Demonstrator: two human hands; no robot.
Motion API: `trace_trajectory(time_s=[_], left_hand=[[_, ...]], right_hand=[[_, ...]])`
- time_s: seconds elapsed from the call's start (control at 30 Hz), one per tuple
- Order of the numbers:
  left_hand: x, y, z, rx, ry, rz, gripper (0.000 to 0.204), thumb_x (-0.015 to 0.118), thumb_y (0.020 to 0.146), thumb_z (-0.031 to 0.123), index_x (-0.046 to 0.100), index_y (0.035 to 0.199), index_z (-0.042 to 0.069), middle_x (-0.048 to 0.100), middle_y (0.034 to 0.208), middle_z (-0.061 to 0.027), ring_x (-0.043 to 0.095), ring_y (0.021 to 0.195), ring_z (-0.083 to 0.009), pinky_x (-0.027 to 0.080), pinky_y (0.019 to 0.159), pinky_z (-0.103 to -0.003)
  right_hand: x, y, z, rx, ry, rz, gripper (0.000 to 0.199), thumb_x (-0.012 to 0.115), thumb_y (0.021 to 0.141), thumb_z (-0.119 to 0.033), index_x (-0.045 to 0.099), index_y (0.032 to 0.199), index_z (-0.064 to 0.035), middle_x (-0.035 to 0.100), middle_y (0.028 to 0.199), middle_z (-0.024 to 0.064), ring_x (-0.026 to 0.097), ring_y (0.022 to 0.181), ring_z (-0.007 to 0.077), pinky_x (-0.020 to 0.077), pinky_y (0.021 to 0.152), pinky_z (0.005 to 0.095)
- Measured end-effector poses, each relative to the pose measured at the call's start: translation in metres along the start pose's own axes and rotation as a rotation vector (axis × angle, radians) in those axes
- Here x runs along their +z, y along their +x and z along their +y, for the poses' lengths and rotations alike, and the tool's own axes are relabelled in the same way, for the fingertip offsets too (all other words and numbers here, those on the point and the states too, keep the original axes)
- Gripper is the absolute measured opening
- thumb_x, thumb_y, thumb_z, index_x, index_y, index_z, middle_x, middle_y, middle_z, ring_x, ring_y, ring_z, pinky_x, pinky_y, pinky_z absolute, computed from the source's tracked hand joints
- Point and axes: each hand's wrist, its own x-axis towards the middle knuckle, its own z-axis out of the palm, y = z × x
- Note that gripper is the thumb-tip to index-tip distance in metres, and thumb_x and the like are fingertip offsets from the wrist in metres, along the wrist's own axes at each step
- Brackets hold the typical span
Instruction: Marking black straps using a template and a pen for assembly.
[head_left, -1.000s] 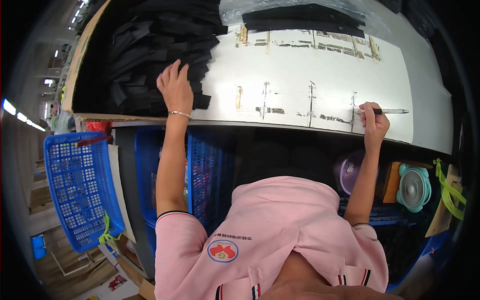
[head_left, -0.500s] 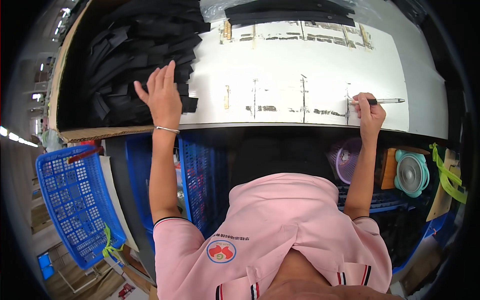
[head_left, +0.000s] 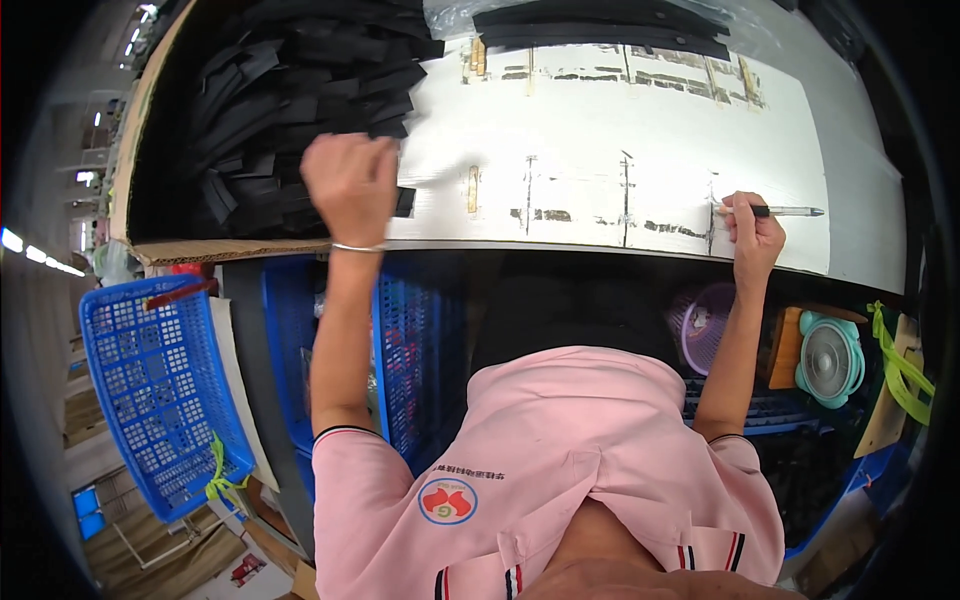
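My left hand [head_left: 350, 188] is curled and somewhat blurred above the right edge of a heap of black fabric-like strips [head_left: 300, 105]. Its fingertips are hidden, so whatever it may hold does not show. At the right, my right hand [head_left: 755, 235] grips a pen [head_left: 795, 211] with a clear barrel and dark grip, lying nearly level with its clear end pointing right. That hand rests over a white marked board [head_left: 580, 125], by a dark upright line. Smudged black marks and short tan strips run along the board's near and far sides.
A row of long black strips [head_left: 600, 25] lies at the board's far edge, near clear plastic. A cardboard edge [head_left: 220, 250] borders the heap. Below stand a blue basket [head_left: 165, 400], a blue crate [head_left: 400, 350], a purple basket [head_left: 705, 325] and a teal fan [head_left: 832, 360].
My left hand has gone from spread fingers to a curled shape and shifted slightly nearer me. The right hand keeps its pen at the same line. The whole view has shifted slightly.
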Motion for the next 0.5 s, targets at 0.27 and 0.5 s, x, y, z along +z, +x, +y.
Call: trace_trajectory(time_s=[0.27, 0.5], left_hand=[[0.057, -0.022, 0.184, -0.062, -0.552, -0.182, 0.022, 0.075, 0.087, 0.009, 0.075, 0.109, 0.007, 0.074, 0.112, -0.0104, 0.067, 0.114, -0.0293, 0.045, 0.106, -0.044], [0.055, -0.029, 0.238, 0.042, -0.664, -0.445, 0.059, 0.068, 0.092, 0.013, 0.047, 0.144, -0.006, 0.046, 0.150, -0.0251, 0.037, 0.145, -0.0399, 0.027, 0.121, -0.053]], right_hand=[[0.021, -0.013, -0.026, -0.204, -0.152, -0.013, 0.039, 0.062, 0.095, 0.001, 0.065, 0.133, -0.0059, 0.065, 0.083, 0.0034, 0.061, 0.075, 0.0113, 0.0508, 0.073, 0.0254], [0.060, -0.061, -0.033, -0.600, -0.629, -0.142, 0.036, 0.071, 0.085, -0.002, 0.067, 0.121, -0.0079, 0.073, 0.117, 0.0083, 0.068, 0.111, 0.0260, 0.0440, 0.101, 0.0434]])
